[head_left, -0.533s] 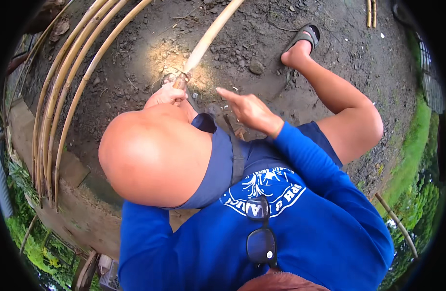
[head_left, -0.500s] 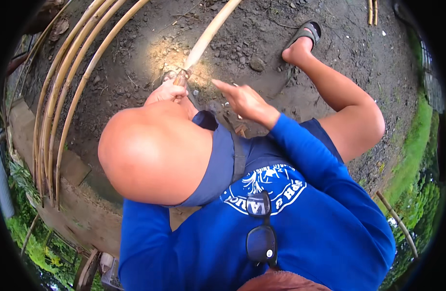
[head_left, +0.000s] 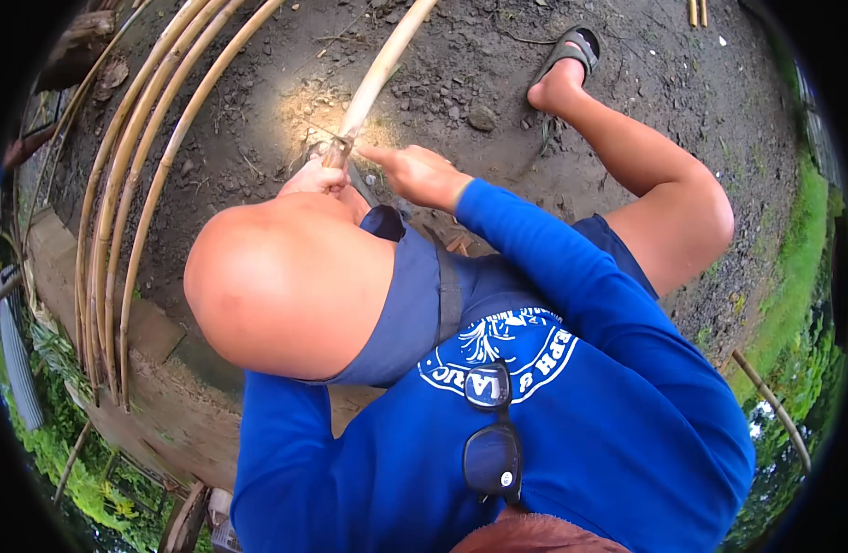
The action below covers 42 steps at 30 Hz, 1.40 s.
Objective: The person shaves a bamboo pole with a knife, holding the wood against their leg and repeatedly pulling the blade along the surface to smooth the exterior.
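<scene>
Beside my bent left knee (head_left: 263, 281), which hides part of the wrist, my left hand (head_left: 315, 180) grips the brown lower end of a pale bamboo pole (head_left: 376, 76). A thin dark strip (head_left: 327, 132) crosses the pole just above that grip; I cannot make out what it is. My right hand (head_left: 415, 173) has its index finger stretched to the pole's end, the others curled, with nothing visible in it.
Several curved bamboo poles (head_left: 157, 111) arc along the left, near a tan slab (head_left: 157, 332). My sandalled right foot (head_left: 562, 69) rests on dirt with stones (head_left: 479, 118). Dark glasses (head_left: 488, 456) hang on my blue shirt. Grass (head_left: 793, 276) borders the right.
My right hand has moved left and up, so its index finger now reaches the pole's end beside my left hand. The view has shifted slightly.
</scene>
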### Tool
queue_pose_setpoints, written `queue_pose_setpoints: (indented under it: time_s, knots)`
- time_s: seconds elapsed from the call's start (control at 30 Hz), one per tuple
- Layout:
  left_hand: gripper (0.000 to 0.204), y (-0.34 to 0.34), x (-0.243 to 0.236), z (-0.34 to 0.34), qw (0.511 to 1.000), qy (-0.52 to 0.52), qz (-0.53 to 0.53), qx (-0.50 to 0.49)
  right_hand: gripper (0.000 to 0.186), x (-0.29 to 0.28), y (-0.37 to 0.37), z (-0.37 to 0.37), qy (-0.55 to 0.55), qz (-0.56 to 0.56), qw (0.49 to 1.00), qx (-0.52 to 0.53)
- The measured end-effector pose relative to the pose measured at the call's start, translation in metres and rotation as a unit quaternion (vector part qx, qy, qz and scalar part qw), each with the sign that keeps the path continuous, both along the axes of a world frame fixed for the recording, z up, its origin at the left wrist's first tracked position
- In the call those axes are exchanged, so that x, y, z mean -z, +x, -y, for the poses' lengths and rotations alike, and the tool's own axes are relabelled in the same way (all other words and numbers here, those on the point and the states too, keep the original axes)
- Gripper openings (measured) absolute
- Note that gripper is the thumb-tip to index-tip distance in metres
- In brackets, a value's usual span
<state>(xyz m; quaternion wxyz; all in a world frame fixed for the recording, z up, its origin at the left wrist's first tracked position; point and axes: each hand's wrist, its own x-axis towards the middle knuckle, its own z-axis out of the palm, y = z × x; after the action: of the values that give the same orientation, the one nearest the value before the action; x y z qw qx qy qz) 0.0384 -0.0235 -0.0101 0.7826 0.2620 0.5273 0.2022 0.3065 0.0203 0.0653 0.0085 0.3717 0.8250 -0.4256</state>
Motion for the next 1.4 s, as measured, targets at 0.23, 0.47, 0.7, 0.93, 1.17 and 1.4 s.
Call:
queue_pose_setpoints:
  time_s: [0.23,0.47,0.7,0.93,1.17,1.4]
  knots:
    - [0.022,-0.016,0.008,0.028,0.992,0.064,-0.081,0.066,0.06,-0.016,0.037,0.031,-0.029,-0.047,0.998,0.031]
    - [0.018,0.002,-0.007,0.014,0.998,0.041,-0.051,-0.014,0.056,0.026,-0.009,-0.004,0.023,-0.087,0.995,0.053]
    - [0.02,-0.015,0.014,0.026,0.997,0.047,-0.042,0.052,0.046,0.025,-0.015,0.02,0.051,-0.187,0.979,0.054]
    - [0.03,-0.032,0.01,0.041,0.997,0.015,-0.072,0.013,0.053,-0.033,0.051,0.031,-0.107,-0.027,0.993,0.038]
    - [0.05,0.005,-0.089,-0.012,0.987,0.031,-0.157,0.001,0.053,-0.054,0.07,-0.001,-0.053,-0.118,0.974,0.187]
    - [0.051,-0.018,-0.024,0.016,0.993,0.081,-0.085,-0.004,0.05,-0.043,0.054,0.005,-0.088,-0.075,0.981,0.158]
